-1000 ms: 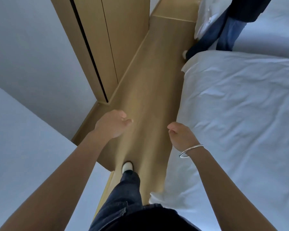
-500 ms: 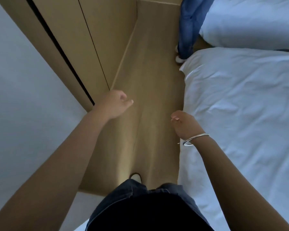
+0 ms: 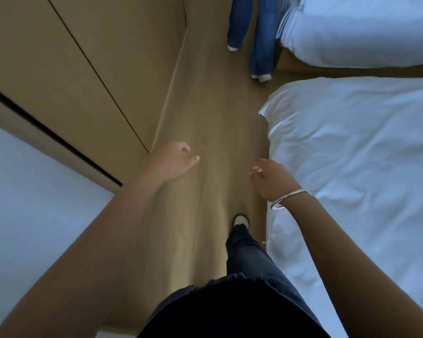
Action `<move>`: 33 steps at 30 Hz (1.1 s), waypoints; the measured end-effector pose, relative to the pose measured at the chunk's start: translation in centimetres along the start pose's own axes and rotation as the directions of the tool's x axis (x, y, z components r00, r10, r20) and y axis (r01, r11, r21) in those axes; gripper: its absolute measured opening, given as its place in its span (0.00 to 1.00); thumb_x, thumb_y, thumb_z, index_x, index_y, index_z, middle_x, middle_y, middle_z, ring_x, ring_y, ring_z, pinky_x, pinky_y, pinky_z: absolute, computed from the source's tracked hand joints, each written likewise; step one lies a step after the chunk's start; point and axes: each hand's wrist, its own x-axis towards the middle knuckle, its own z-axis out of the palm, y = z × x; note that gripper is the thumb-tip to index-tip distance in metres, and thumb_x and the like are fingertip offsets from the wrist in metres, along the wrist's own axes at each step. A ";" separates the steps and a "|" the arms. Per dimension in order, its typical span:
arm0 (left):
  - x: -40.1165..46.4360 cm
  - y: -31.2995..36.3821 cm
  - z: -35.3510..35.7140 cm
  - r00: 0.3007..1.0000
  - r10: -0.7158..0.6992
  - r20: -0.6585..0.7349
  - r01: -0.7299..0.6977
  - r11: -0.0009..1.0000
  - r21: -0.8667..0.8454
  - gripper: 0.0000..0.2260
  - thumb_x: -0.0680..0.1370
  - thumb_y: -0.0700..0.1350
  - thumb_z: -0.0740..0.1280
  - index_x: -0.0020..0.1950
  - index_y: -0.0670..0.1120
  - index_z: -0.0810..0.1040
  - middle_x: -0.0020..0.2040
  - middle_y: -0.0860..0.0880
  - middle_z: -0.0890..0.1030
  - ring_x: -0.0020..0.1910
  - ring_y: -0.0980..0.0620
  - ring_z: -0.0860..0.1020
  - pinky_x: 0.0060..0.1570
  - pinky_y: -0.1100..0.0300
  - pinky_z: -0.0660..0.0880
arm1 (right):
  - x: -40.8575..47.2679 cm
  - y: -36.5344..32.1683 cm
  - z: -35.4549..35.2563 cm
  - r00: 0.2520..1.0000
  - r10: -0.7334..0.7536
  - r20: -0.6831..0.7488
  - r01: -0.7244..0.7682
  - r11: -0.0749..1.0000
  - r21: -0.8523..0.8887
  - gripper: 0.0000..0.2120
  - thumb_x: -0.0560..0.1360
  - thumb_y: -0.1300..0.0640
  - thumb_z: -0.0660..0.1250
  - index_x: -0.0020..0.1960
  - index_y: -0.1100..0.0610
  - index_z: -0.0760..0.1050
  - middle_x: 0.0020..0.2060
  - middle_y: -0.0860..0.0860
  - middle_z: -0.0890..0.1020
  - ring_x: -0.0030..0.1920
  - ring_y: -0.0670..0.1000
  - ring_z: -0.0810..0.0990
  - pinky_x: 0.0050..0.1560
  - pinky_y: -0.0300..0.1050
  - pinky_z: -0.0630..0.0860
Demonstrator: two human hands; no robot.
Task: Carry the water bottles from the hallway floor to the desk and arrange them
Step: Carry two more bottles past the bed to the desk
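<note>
We see two hands held out over the wooden floor [image 3: 205, 106], and no water bottle shows anywhere in view, so we cannot tell where the bottles are. Our left hand [image 3: 172, 162] hangs with its grip loosely curled and holding nothing; our right hand [image 3: 272, 178], one silver bangle [image 3: 288, 197] at its wrist, has its grip just as loose and bare. To the left of the left hand run wooden wardrobe panels [image 3: 83, 69], with a white wall [image 3: 29, 203] nearer us. Just right of the right hand lies one white bed [image 3: 364, 167]; a second bed [image 3: 364, 28] lies beyond it. Below the hands, one leg in dark jeans ends in a white shoe [image 3: 241, 220]. Ahead of both hands, two legs of another person [image 3: 261, 40] in blue jeans stand in the passage.
</note>
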 end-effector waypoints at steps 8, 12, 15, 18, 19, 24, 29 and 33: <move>12.8 8.2 -1.5 0.999 0.008 -0.038 -0.009 1.000 -0.012 0.19 0.76 0.51 0.65 0.63 0.42 0.74 0.64 0.43 0.77 0.62 0.47 0.75 0.58 0.58 0.69 | 13.1 2.0 -9.1 0.998 -0.051 0.038 0.055 0.994 -0.090 0.13 0.77 0.60 0.58 0.56 0.65 0.73 0.53 0.62 0.77 0.55 0.61 0.75 0.55 0.51 0.71; 17.7 10.6 -2.3 0.998 0.009 -0.059 -0.009 1.000 -0.002 0.18 0.76 0.52 0.66 0.62 0.43 0.75 0.63 0.43 0.78 0.61 0.46 0.76 0.59 0.56 0.71 | 18.3 2.5 -12.5 0.996 -0.075 0.039 0.079 0.992 -0.104 0.13 0.77 0.60 0.58 0.57 0.66 0.73 0.54 0.62 0.77 0.55 0.61 0.75 0.56 0.52 0.72; 21.1 11.8 -3.1 0.999 -0.001 -0.052 0.001 1.000 0.004 0.19 0.76 0.52 0.66 0.62 0.43 0.75 0.63 0.43 0.77 0.62 0.46 0.75 0.61 0.55 0.71 | 21.9 2.9 -13.9 0.995 -0.077 0.056 0.081 0.993 -0.081 0.13 0.77 0.59 0.58 0.58 0.63 0.73 0.56 0.61 0.77 0.55 0.60 0.76 0.57 0.52 0.72; 24.7 12.9 -4.1 0.998 0.018 -0.067 -0.017 1.000 0.020 0.18 0.76 0.51 0.66 0.61 0.42 0.75 0.62 0.42 0.78 0.62 0.46 0.76 0.61 0.55 0.71 | 25.7 3.1 -14.9 0.996 -0.072 0.050 0.076 0.995 -0.069 0.13 0.77 0.58 0.59 0.59 0.63 0.72 0.58 0.60 0.76 0.58 0.58 0.75 0.57 0.49 0.71; 25.9 13.2 -4.5 0.997 0.025 -0.066 -0.023 0.999 0.025 0.17 0.76 0.50 0.66 0.61 0.41 0.76 0.62 0.42 0.78 0.61 0.46 0.76 0.60 0.55 0.71 | 27.1 3.0 -15.2 0.996 -0.074 0.041 0.077 0.995 -0.062 0.13 0.77 0.58 0.59 0.59 0.62 0.73 0.58 0.60 0.76 0.58 0.57 0.75 0.55 0.46 0.70; 33.7 15.0 -7.4 0.998 0.050 -0.047 -0.048 0.998 0.031 0.13 0.78 0.48 0.62 0.57 0.42 0.77 0.58 0.43 0.80 0.58 0.44 0.77 0.58 0.53 0.72 | 34.3 2.1 -17.3 0.995 -0.070 0.064 0.073 0.997 -0.035 0.15 0.78 0.55 0.59 0.62 0.58 0.72 0.60 0.57 0.76 0.59 0.56 0.75 0.59 0.47 0.71; 43.8 16.8 -12.0 0.992 0.121 -0.035 -0.117 0.989 0.088 0.12 0.79 0.46 0.61 0.57 0.41 0.78 0.58 0.42 0.80 0.58 0.44 0.77 0.58 0.54 0.72 | 43.5 -0.5 -20.0 0.999 -0.031 0.007 0.031 0.998 -0.045 0.15 0.77 0.54 0.60 0.62 0.58 0.72 0.59 0.58 0.77 0.58 0.57 0.76 0.60 0.48 0.72; 51.6 18.0 -17.2 0.988 0.144 -0.056 -0.139 0.986 0.087 0.14 0.78 0.47 0.61 0.59 0.41 0.77 0.60 0.42 0.79 0.59 0.45 0.76 0.58 0.55 0.72 | 51.0 -3.8 -22.4 1.000 -0.016 -0.003 0.016 0.999 -0.035 0.16 0.77 0.53 0.60 0.63 0.58 0.72 0.59 0.56 0.78 0.59 0.55 0.76 0.60 0.46 0.70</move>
